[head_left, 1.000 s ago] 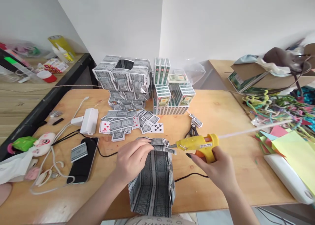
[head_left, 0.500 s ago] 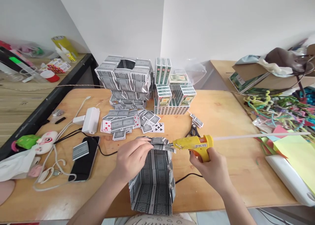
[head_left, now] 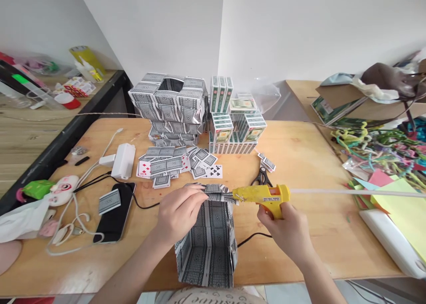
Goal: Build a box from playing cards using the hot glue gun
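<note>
My right hand (head_left: 286, 233) is wrapped round the handle of a yellow glue gun (head_left: 254, 194), with a long translucent glue stick (head_left: 339, 191) out of its back. The gun's nozzle meets the upper right edge of a box built of playing cards (head_left: 206, 246), which stands open toward me at the table's front. My left hand (head_left: 179, 213) pinches the top edge of that card box, left of the nozzle. Black scissors (head_left: 261, 177) lie just behind the gun, partly hidden by it.
A larger card structure (head_left: 168, 104) and stacked card packs (head_left: 233, 122) stand at the back. Loose cards (head_left: 166, 164) lie before them. On the left are a phone (head_left: 115, 219), white adapter (head_left: 123, 161) and cables; on the right, coloured paper (head_left: 399, 206) and pipe cleaners (head_left: 376, 144).
The glue gun has shifted very slightly left at its nozzle, and the far end of its glue stick has dipped. My left hand keeps its grip on the card box.
</note>
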The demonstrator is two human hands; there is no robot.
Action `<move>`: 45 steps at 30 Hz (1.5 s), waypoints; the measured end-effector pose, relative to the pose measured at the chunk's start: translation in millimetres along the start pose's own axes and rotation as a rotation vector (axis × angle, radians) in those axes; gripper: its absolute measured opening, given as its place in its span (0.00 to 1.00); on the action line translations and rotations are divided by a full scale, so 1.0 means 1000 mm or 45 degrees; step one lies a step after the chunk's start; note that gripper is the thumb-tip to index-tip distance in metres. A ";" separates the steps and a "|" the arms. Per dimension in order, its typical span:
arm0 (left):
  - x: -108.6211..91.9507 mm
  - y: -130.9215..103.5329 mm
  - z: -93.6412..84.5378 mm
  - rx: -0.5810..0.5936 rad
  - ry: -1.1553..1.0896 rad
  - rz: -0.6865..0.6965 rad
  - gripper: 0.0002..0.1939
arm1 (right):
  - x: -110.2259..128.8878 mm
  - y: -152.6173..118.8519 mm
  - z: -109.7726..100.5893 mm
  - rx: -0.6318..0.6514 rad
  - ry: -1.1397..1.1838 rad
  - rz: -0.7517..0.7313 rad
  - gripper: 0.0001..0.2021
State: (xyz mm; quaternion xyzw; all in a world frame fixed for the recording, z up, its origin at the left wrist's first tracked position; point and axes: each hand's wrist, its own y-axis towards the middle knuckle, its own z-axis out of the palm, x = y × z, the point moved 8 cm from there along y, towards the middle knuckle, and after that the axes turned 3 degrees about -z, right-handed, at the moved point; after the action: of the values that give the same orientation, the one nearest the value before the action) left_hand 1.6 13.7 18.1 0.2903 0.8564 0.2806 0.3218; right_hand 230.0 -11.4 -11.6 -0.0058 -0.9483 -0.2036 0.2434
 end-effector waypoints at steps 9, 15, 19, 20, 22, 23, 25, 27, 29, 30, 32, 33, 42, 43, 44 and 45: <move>-0.006 0.001 0.003 0.020 0.046 0.031 0.07 | 0.020 0.018 -0.011 0.095 -0.218 -0.282 0.10; -0.006 0.001 0.010 0.064 0.036 -0.005 0.05 | 0.038 0.031 -0.015 0.178 -0.247 -0.409 0.04; -0.005 0.003 0.013 0.076 0.046 -0.023 0.05 | 0.032 0.039 -0.010 0.274 -0.227 -0.282 0.09; -0.005 0.003 0.014 0.077 0.049 -0.023 0.05 | 0.029 0.040 -0.007 0.328 -0.183 -0.261 0.11; -0.005 0.004 0.014 0.081 0.060 -0.027 0.05 | 0.025 0.040 -0.002 0.501 -0.040 -0.256 0.11; -0.004 0.004 0.014 0.080 0.067 -0.032 0.05 | 0.025 0.039 0.001 0.612 0.039 -0.271 0.10; -0.003 0.004 0.014 0.077 0.072 -0.042 0.05 | 0.024 0.034 0.003 0.812 0.171 -0.303 0.06; -0.003 0.004 0.013 0.073 0.069 -0.046 0.05 | 0.022 0.030 0.002 0.950 0.249 -0.301 0.05; -0.003 0.004 0.013 0.070 0.067 -0.043 0.05 | 0.019 0.028 0.002 1.027 0.284 -0.269 0.05; -0.003 0.004 0.013 0.068 0.068 -0.042 0.05 | 0.018 0.027 0.002 1.045 0.291 -0.252 0.05; -0.003 0.004 0.013 0.062 0.070 -0.041 0.05 | 0.016 0.028 0.003 1.064 0.301 -0.219 0.05; -0.003 0.004 0.013 0.059 0.070 -0.042 0.05 | 0.016 0.028 0.003 1.064 0.308 -0.201 0.05; -0.006 0.007 0.012 0.047 0.056 -0.067 0.05 | 0.030 0.038 -0.006 0.628 0.110 -0.195 0.10; -0.006 0.007 0.011 0.047 0.054 -0.070 0.05 | 0.033 0.038 -0.009 0.530 0.032 -0.240 0.11; -0.007 0.007 0.011 0.048 0.051 -0.073 0.05 | 0.037 0.038 -0.012 0.426 -0.050 -0.301 0.12; -0.007 0.006 0.011 0.048 0.045 -0.078 0.05 | 0.041 0.037 -0.014 0.321 -0.128 -0.370 0.12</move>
State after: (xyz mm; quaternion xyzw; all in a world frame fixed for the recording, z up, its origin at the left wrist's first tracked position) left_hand 16.1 16.5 18.1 0.2651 0.8755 0.2597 0.3094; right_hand 204.2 13.3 33.3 0.1516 -0.9681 -0.1156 0.1623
